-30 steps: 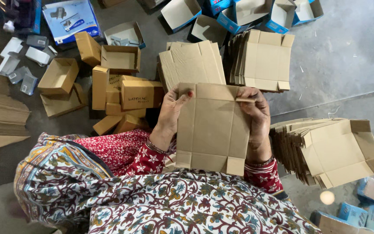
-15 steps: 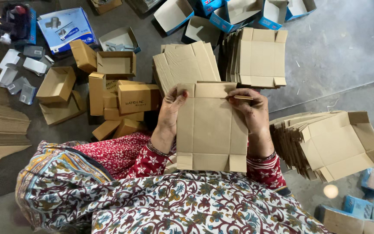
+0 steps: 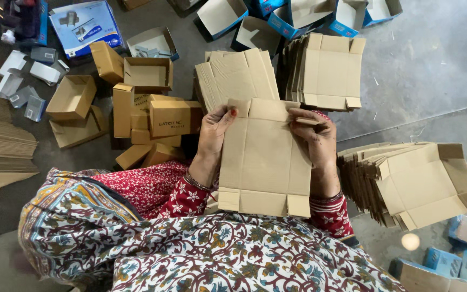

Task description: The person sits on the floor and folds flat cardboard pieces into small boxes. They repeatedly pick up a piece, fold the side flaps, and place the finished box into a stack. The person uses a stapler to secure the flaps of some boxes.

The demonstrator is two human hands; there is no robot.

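Observation:
I hold a flat, unfolded brown cardboard box blank (image 3: 264, 159) upright in front of me with both hands. My left hand (image 3: 215, 130) grips its left edge near the top, thumb on the face. My right hand (image 3: 314, 138) grips the right edge and pinches a small top flap. Small flaps show along the blank's bottom edge. Red patterned sleeves and a floral shawl (image 3: 190, 249) cover my arms and lap.
Stacks of flat blanks lie ahead (image 3: 328, 73), (image 3: 236, 75) and to the right (image 3: 412, 186). Assembled brown boxes (image 3: 147, 116) are piled at left on the grey floor. Blue-and-white open boxes (image 3: 293, 13) sit at the top, flat sheets (image 3: 1, 146) far left.
The blank stays in both hands, barely shifted. My right fingers have curled further onto the top right flap.

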